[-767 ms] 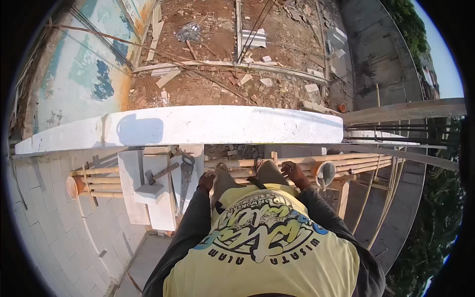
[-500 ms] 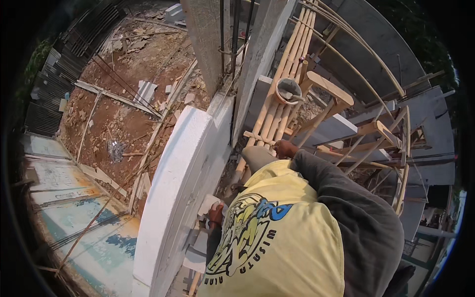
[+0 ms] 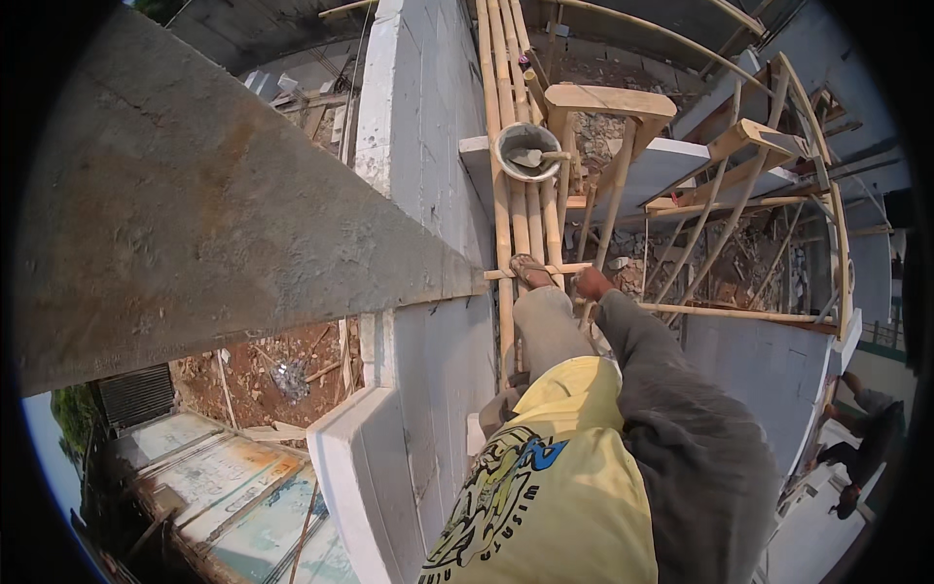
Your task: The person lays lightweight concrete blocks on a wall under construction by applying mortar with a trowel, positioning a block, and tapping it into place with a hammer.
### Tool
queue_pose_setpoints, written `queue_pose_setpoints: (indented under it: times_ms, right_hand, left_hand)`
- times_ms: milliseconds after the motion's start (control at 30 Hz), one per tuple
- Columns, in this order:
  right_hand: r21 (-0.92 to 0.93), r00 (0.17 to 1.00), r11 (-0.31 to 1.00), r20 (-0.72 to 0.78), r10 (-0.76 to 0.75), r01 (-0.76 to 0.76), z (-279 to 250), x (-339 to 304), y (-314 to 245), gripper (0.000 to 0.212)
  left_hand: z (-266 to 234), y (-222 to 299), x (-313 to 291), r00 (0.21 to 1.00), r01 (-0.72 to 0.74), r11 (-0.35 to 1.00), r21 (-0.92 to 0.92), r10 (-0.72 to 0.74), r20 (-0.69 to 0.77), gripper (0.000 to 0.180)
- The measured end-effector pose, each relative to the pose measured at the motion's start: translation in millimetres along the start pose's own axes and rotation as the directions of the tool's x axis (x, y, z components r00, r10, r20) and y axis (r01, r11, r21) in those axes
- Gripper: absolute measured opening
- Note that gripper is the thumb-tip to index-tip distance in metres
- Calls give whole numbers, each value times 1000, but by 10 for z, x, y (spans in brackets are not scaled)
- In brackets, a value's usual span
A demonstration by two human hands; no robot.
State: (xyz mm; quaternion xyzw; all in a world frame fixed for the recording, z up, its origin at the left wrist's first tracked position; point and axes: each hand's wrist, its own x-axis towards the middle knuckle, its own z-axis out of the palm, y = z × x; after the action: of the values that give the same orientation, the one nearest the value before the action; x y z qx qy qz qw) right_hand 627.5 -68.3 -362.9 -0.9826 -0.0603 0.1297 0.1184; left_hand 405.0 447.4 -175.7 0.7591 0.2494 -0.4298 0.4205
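Observation:
My right hand (image 3: pixel 592 283) is curled closed beside the end of a short bamboo crosspiece (image 3: pixel 576 268). A bamboo pole runs down behind its fingers, and whether they wrap it is hidden. My left hand is out of view, somewhere past the yellow shirt (image 3: pixel 574 467). Just left of the shirt a bit of a white block (image 3: pixel 475 434) shows. My sandalled foot (image 3: pixel 531 272) is on the bamboo planking (image 3: pixel 534 219). Farther along stands a bucket (image 3: pixel 528 175) with grey mortar and a wooden-handled trowel (image 3: pixel 555 156) in it.
A white block wall (image 3: pixel 443 365) runs along my left, with a broad concrete beam (image 3: pixel 214 224) jutting across it. Wooden trestles (image 3: pixel 611 101) and bamboo poles stand on the right above rubble. Another person (image 3: pixel 861 433) is at the lower right.
My view has swung left and forward, bringing the concrete beam large into view. My left hand, earlier at a white block by the wall, has gone out of sight. My right hand stays by the crosspiece.

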Motion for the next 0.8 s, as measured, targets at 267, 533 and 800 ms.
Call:
queue_pose_setpoints:
  times_ms: [267, 533, 800]
  right_hand:
    - [595, 958, 774, -22, 287, -218, 551, 2186, -14, 25]
    - [882, 543, -408, 468, 697, -237, 1297, 4073, 614, 43]
    - [736, 467, -643, 501, 728, 213, 1681, 4729, 1267, 40]
  left_hand:
    - [295, 718, 192, 981, 192, 968, 161, -185, -55, 65]
    - [680, 985, 801, 912, 408, 890, 204, -387, -137, 69]
    - [723, 1015, 1057, 878, 477, 853, 210, -453, -156, 72]
